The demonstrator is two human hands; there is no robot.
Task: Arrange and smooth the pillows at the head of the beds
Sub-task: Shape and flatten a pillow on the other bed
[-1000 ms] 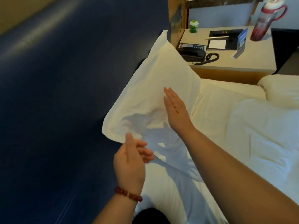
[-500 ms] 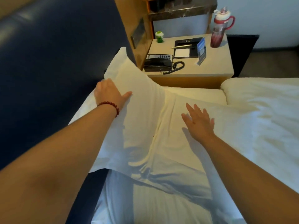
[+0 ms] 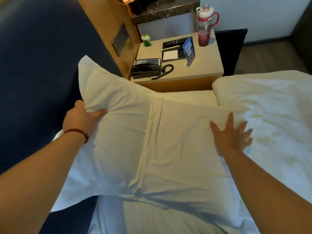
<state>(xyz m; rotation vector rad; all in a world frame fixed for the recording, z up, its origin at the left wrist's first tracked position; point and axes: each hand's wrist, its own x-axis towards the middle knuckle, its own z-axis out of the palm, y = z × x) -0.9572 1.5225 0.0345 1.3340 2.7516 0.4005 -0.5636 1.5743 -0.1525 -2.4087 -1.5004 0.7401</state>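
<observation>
A white pillow (image 3: 128,132) lies across the head of the bed, its left half tipped up against the dark blue headboard (image 3: 38,68). My left hand (image 3: 81,119), with a red bead bracelet on the wrist, grips the pillow's left edge, thumb on top and fingers behind it. My right hand (image 3: 233,137) rests flat on the pillow's right end with the fingers spread. A long seam runs down the pillow's middle. The white duvet (image 3: 270,115) bunches just to the right of that hand.
A wooden bedside table (image 3: 202,71) stands beyond the pillow with a black telephone (image 3: 146,68), a notepad holder, a blue card, a small green figure and a red-lidded water bottle (image 3: 205,26). A wooden panel with a wall switch rises left of it.
My left hand has slid from the pillow's face to its left edge and taken hold of it. My right hand has swept to the right across the pillow toward the duvet.
</observation>
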